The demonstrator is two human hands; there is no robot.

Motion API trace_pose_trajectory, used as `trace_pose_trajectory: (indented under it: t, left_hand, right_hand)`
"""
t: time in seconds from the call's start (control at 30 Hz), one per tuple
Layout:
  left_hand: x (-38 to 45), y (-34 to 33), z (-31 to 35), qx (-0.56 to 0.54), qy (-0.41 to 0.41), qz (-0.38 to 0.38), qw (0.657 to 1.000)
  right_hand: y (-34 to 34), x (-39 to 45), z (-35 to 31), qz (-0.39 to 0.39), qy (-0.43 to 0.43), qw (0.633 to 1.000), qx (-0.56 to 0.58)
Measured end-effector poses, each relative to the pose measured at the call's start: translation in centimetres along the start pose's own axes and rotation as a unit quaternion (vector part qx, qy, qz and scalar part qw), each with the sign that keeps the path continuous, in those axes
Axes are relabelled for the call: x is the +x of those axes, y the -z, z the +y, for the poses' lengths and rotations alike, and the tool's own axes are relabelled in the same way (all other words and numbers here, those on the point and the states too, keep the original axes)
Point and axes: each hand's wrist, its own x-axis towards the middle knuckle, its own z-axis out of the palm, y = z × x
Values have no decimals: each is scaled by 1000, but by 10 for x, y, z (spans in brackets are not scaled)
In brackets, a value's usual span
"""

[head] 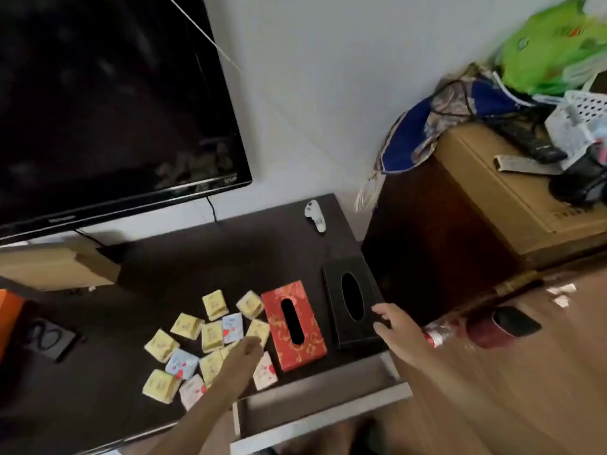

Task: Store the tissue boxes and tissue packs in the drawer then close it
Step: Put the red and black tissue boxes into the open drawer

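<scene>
A red tissue box [294,324] with gold pattern lies on the dark TV stand [184,264], and a black tissue box [353,300] lies just to its right. Several small tissue packs [187,348], yellow, blue and white, are scattered left of the red box. My left hand [244,351] reaches over the packs, its fingers curled near a yellow pack; whether it grips one is unclear. My right hand [391,326] is at the black box's right edge, fingers spread and touching it. Below the boxes the drawer [315,394] stands pulled out, with nothing visible inside.
A large black TV [108,103] hangs over the stand's back left. A white controller [316,215] lies at the back of the stand, a cardboard box [56,266] at the left. To the right stand a dark cabinet [427,244] with clutter and a plastic bottle [440,331] on the floor.
</scene>
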Motion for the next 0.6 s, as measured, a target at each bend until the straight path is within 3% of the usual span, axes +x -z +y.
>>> trace_pose_trajectory:
  t: [0.17,0.3,0.6]
  left_hand:
    - [43,-43,10,23,1,10,1000]
    - [76,-72,6,30,-21,60,998]
    - [129,-98,-26,-22,-5,109,994]
  right_hand:
    - [-6,38,11,32,-54,998,12]
    - [-28,72,19,42,-80,995,49]
    - [-66,124,47,99,-81,986,107]
